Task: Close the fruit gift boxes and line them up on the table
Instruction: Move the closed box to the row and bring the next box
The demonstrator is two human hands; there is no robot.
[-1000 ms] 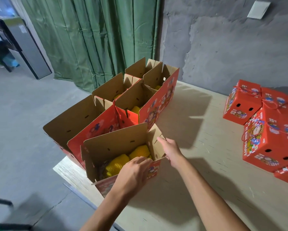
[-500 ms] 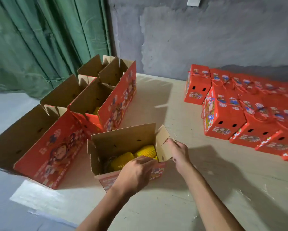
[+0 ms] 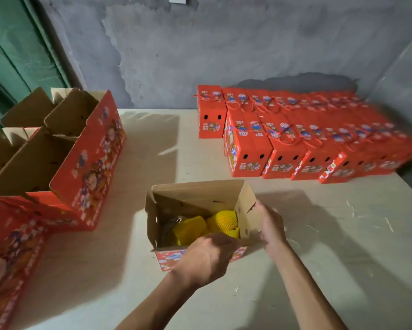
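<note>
Open gift box (image 3: pixel 198 217) stands near the front middle of the pale surface (image 3: pixel 343 258), its top flaps raised and brown cardboard inside exposed. Yellow foam-netted fruit (image 3: pixel 221 220) lies in the right half of its interior; a darker item beside it at left is too dim to identify. Left hand (image 3: pixel 206 258) rests over the near wall of the box, fingers curled down across the near rim and gripping it. Right hand (image 3: pixel 270 228) is at the right end of the box, fingers bent around the upright end flap (image 3: pixel 246 206), holding it.

Closed red boxes (image 3: pixel 295 144) with cord handles stand touching one another in two rows at the far right of the surface, against the grey wall (image 3: pixel 248 44). The far end of those rows is blurred and a count cannot be given. Open red boxes (image 3: pixel 64 153), flaps up, are grouped at the left edge, well apart from the closed rows. Green curtain (image 3: pixel 17 51) hangs behind them.
</note>
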